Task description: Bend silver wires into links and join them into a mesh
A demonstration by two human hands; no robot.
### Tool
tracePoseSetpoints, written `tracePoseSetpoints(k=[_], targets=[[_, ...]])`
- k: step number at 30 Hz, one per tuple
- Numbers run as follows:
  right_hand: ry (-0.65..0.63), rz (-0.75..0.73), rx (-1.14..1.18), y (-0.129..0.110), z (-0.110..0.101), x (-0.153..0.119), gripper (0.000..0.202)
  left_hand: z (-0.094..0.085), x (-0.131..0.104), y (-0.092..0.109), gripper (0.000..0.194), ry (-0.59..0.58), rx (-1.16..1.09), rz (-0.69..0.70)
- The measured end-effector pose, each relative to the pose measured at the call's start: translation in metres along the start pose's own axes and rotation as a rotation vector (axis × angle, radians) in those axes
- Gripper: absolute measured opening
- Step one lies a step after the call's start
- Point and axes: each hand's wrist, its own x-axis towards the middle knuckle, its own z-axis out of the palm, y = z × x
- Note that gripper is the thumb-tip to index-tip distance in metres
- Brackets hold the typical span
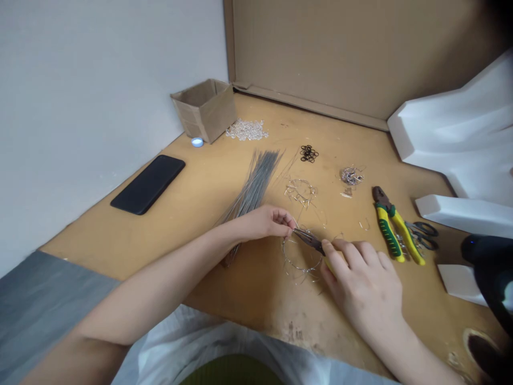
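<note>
My left hand [273, 222] has its thumb and fingers pinched together at what looks like a thin wire. The jaw tips of long-nose pliers [309, 239] meet those fingertips. My right hand [363, 278] is wrapped round the pliers' yellow handles; whether the jaws grip the wire is too small to tell. Just below the jaws, a wire ring [303, 270] with short wire ends sticking out lies at the table surface. A second wire ring [300, 191] lies farther back. Under and beside my left wrist is a bundle of straight grey wires [258, 182].
Yellow-green pliers [387, 224] and dark-handled scissors [425, 235] lie at right, near white foam pieces [460, 211]. Farther back are a wire tangle [351, 176], black rings [308, 154], clear beads [247, 130] and a cardboard box [208, 115]. A black phone [148, 184] lies left.
</note>
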Motion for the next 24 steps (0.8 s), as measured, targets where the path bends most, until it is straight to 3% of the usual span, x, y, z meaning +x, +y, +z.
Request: tracePoseSetpoints(k=[24], targets=[[0.026,-0.015,0.065,0.0061,-0.0023,-0.0001,0.018,0.0011,-0.0024,0.0042,0.009,-0.027,0.006,-0.014]])
